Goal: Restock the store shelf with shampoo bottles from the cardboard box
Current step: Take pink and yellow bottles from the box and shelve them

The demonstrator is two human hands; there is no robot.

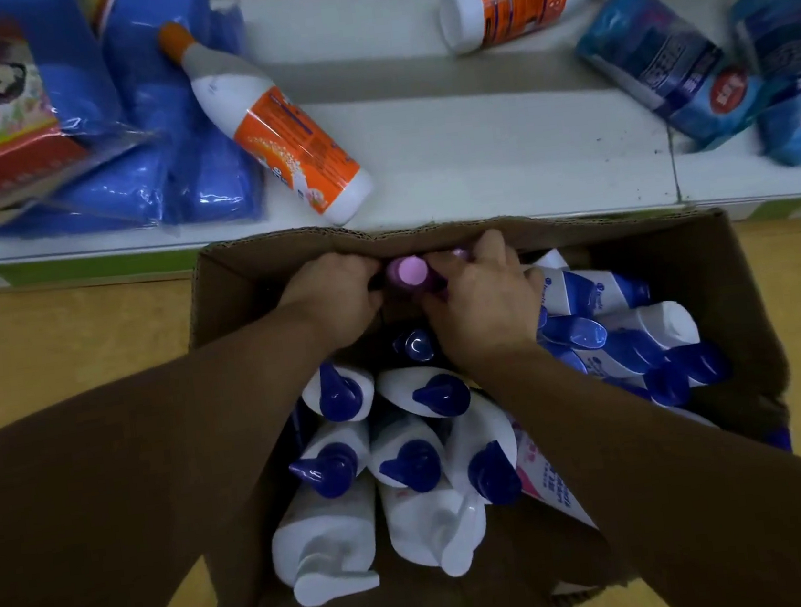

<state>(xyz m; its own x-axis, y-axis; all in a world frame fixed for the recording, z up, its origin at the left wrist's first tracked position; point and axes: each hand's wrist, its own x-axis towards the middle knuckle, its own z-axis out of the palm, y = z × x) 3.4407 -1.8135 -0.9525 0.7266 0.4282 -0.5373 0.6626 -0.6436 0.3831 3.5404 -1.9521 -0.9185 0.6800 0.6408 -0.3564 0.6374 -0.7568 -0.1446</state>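
At box's far wall, my left hand (338,296) and right hand (480,294) curl shut around a pink-capped bottle (407,272), one each side, likely for a straight lift. White shampoo bottles (411,476) fill the cardboard box (714,267); shelf (471,155) just beyond.

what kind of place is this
Most likely a shop aisle: a white shelf holding packaged goods like orange-labelled bottles and blue packs, with a cardboard box of shampoo bottles on the floor.

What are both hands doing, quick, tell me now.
Left hand: closed on the pink-capped bottle.
Right hand: closed on the same bottle.
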